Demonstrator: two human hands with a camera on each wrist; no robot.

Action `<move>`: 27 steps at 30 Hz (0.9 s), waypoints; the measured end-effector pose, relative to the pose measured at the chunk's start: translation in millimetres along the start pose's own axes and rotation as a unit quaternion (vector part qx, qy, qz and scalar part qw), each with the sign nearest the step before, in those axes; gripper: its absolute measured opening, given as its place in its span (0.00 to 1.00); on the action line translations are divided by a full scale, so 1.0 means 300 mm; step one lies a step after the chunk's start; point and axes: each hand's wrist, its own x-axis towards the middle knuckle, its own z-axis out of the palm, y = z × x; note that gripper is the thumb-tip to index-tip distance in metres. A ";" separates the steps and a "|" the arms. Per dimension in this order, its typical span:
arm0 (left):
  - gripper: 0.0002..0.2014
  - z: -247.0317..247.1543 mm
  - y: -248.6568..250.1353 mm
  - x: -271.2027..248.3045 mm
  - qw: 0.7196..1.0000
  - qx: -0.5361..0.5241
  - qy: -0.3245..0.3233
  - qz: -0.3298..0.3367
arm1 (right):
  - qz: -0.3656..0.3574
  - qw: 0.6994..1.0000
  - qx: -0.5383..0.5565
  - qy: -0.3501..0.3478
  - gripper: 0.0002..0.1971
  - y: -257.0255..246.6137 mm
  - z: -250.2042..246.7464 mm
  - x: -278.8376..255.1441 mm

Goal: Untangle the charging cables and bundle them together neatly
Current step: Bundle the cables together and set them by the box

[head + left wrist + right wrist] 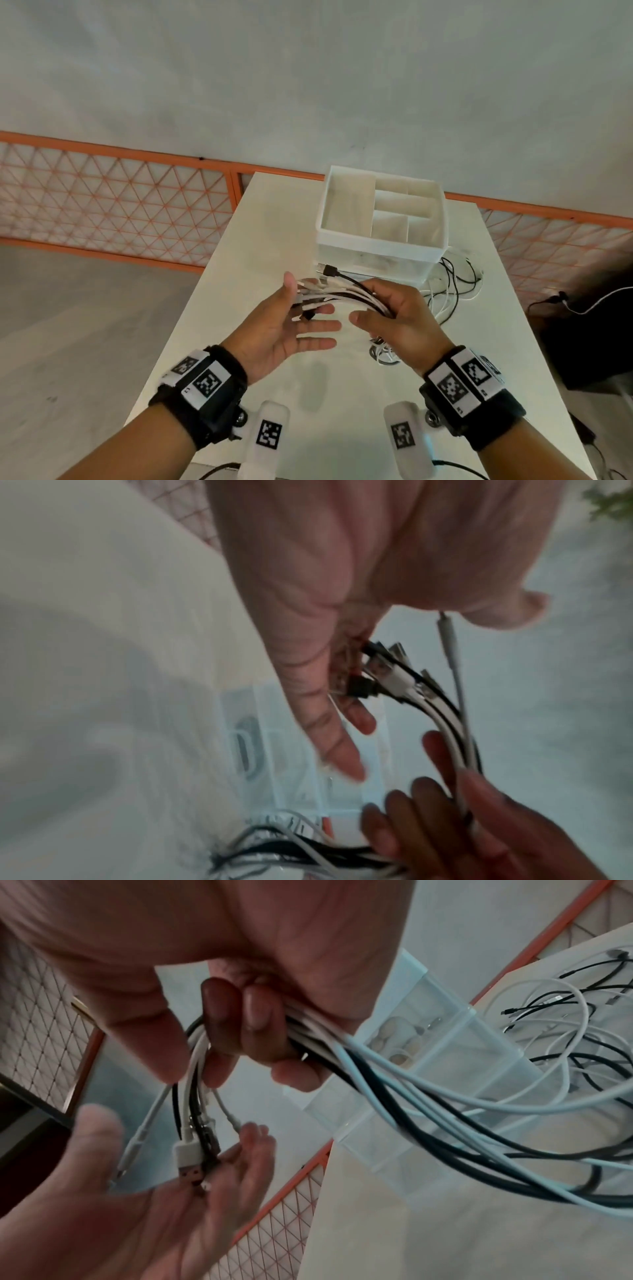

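A bundle of black and white charging cables (pixel 346 291) is held above the white table (pixel 260 240). My right hand (pixel 383 308) grips the bundle, fingers curled round it (pixel 246 1020). The plug ends (pixel 192 1158) fan out to the left and rest against the flat palm of my left hand (pixel 301 320), whose fingers are straight. In the left wrist view the plugs (pixel 394 674) sit just under that palm. The cables' loose tails (pixel 452 284) trail back right onto the table in a tangle (pixel 565 1031).
A white divided organizer box (pixel 373 240) stands on the table behind the hands, with the tangle at its right. More cable loops (pixel 383 353) lie under my right hand. An orange mesh fence (pixel 120 205) runs behind; a dark object (pixel 589 342) sits off the table's right edge.
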 end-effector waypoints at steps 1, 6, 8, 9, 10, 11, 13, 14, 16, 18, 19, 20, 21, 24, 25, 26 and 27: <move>0.41 0.015 0.010 0.004 1.000 -0.005 0.025 0.002 | -0.014 1.000 0.012 -0.011 0.10 0.000 0.010 -0.005; 0.33 0.035 0.036 0.020 0.988 0.093 0.100 0.074 | 0.017 0.999 -0.008 -0.042 0.18 0.001 0.067 -0.012; 0.32 0.034 0.033 0.021 0.973 0.162 0.119 0.112 | 0.027 0.998 -0.039 -0.036 0.17 -0.007 0.082 -0.006; 0.32 0.033 0.031 0.021 0.965 0.198 0.121 0.127 | 0.024 0.998 -0.055 -0.030 0.15 -0.012 0.087 -0.003; 0.32 0.035 0.031 0.019 0.957 0.225 0.118 0.138 | 0.018 0.997 -0.067 -0.023 0.14 -0.017 0.091 0.000; 0.31 0.033 0.032 0.016 0.953 0.242 0.111 0.146 | 0.012 0.997 -0.075 -0.017 0.14 -0.024 0.094 0.002; 0.29 0.034 0.036 0.006 0.950 0.254 0.098 0.155 | -0.005 0.996 -0.086 -0.007 0.13 -0.026 0.096 0.005; 0.29 0.037 0.039 0.001 0.950 0.256 0.095 0.153 | -0.013 0.996 -0.089 -0.001 0.12 -0.026 0.097 0.005; 0.31 0.045 0.047 -0.007 0.952 0.253 0.095 0.143 | -0.023 0.996 -0.083 0.014 0.10 -0.033 0.106 0.003; 0.31 0.052 0.049 -0.008 0.953 0.262 0.085 0.125 | -0.026 0.997 -0.066 0.026 0.08 -0.044 0.117 0.002; 0.32 0.056 0.053 -0.010 0.953 0.270 0.074 0.116 | -0.028 0.998 -0.057 0.030 0.08 -0.048 0.122 0.002; 0.33 0.059 0.055 -0.013 0.953 0.276 0.062 0.109 | -0.032 0.997 -0.054 0.033 0.07 -0.049 0.126 0.003; 0.34 0.061 0.058 -0.016 0.954 0.276 0.052 0.101 | -0.039 0.997 -0.059 0.036 0.07 -0.051 0.129 0.002; 0.37 0.058 0.060 -0.014 0.964 0.244 0.058 0.083 | -0.075 0.993 -0.082 0.037 0.06 -0.048 0.130 0.001; 0.36 0.055 0.059 -0.008 0.968 0.224 0.072 0.084 | -0.087 0.992 -0.089 0.032 0.08 -0.048 0.127 -0.003; 0.34 0.051 0.058 -0.002 0.971 0.203 0.088 0.089 | -0.099 0.990 -0.102 0.025 0.11 -0.048 0.125 -0.008; 0.31 0.049 0.059 0.003 0.973 0.186 0.101 0.093 | -0.110 0.987 -0.117 0.015 0.13 -0.049 0.122 -0.013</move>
